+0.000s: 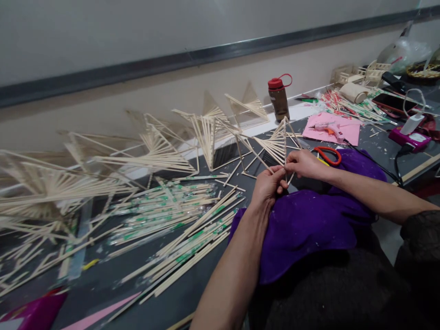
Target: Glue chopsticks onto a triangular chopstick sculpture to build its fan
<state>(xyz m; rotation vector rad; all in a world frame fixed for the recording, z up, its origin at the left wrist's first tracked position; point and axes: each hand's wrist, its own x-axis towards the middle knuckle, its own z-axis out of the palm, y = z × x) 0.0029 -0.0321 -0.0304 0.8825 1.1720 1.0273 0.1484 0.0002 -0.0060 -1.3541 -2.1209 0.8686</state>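
My left hand [270, 184] and my right hand [304, 164] meet at the lower corner of a chopstick frame [277, 145], a fan of thin wooden sticks joined to an upright triangle. Both hands are closed, with fingertips pinching the sticks close together. The exact contact under the fingers is hidden. Purple cloth [305, 224] lies below my wrists. Just beyond my right hand are red-handled scissors [328, 156], partly covered. More fanned stick frames [209, 137] stand to the left of the one in my hands.
Wrapped chopsticks [165, 206] and loose chopsticks [199, 256] spread across the dark table at left. A red-capped bottle [279, 101] stands by the wall. At right, a glue gun [328, 129] rests on pink paper [352, 133], its cord running towards a purple power strip [409, 139].
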